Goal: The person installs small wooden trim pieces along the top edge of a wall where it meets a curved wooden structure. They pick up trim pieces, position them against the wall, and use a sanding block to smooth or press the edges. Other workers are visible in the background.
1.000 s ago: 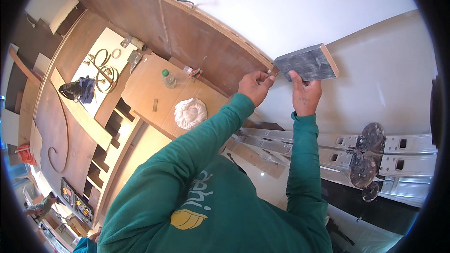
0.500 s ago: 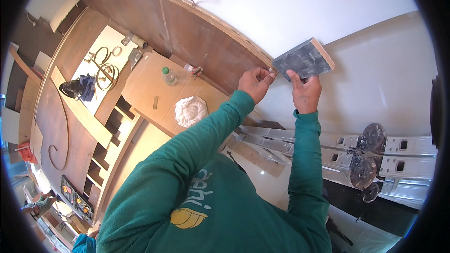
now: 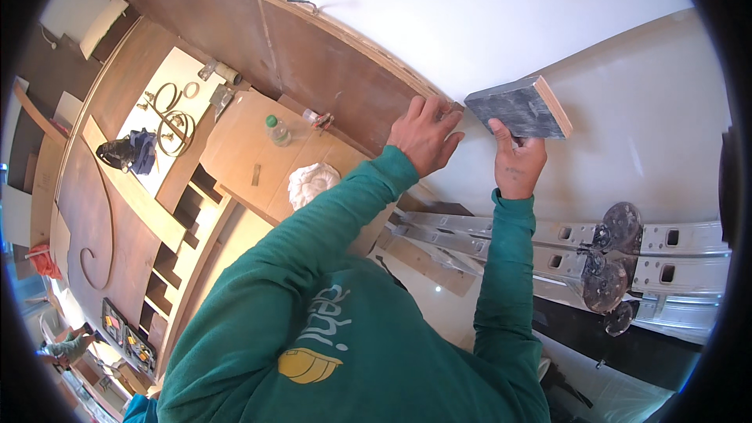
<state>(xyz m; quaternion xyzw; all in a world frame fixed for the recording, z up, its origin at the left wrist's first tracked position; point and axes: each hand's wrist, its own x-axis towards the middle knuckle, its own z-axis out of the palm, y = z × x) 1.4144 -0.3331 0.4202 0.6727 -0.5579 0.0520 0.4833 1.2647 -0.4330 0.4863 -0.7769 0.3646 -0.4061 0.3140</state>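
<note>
Currently — dark block [image 3: 513, 108]: upper right of the frame's centre, gripped at its lower edge by the right hand [image 3: 520, 166], thumb [image 3: 499, 130] over its near face.
Left hand [image 3: 425, 137]: left of the block, apart from it — fingers [image 3: 416, 106] parted, loosely bent, by the end of the brown panel [image 3: 329, 70].

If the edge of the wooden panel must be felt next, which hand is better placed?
Probably the left hand: it is near the wooden panel and shows nothing held, while the right hand holds the dark block.
</note>
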